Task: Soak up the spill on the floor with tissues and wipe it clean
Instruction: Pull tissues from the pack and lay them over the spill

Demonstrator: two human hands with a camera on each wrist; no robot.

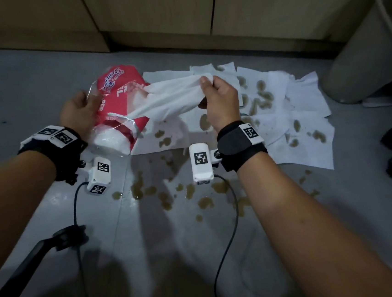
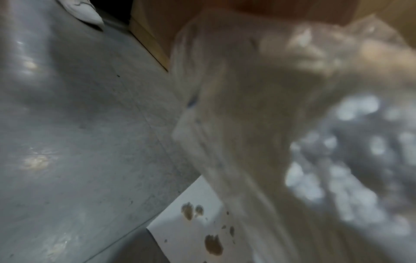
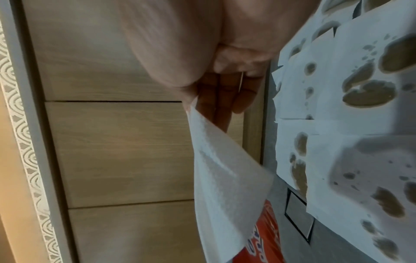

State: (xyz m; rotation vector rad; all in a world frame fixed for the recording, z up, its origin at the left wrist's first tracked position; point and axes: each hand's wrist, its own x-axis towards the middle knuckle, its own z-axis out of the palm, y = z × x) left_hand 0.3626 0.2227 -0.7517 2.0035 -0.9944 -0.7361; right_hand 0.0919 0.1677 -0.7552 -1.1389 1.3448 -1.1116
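- Nearest the viewer, the grey tiled floor (image 1: 40,86) carries brownish puddles of spilled liquid (image 1: 166,196), scattered in blots across the middle between the two forearms.
- Two black cables (image 1: 226,248) run over the near floor up to white camera blocks with black-and-white markers strapped under each wrist.
- The left hand (image 1: 79,111) holds the left side of a red-and-clear plastic tissue pack (image 1: 117,108), its fingers curled on the crinkled wrapper; the pack is tilted, with its white near end low by the floor.
- The right hand (image 1: 219,98) pinches a white tissue sheet (image 1: 173,97) between thumb and fingers; the sheet is stretched leftward to the opening of the pack, where its other end sits.
- In the right wrist view the same sheet (image 3: 225,178) hangs from the fingers (image 3: 216,99), with the red pack below it.
- Behind and to the right of the hands, white tissues laid flat on the floor (image 1: 302,119) overlap each other and show brown wet patches soaking through.
- At the far right stands a grey plastic waste bin (image 1: 368,55), near the tissues' right edge.
- Farthest back, light wooden cabinet fronts (image 1: 153,11) run along the floor's far edge.
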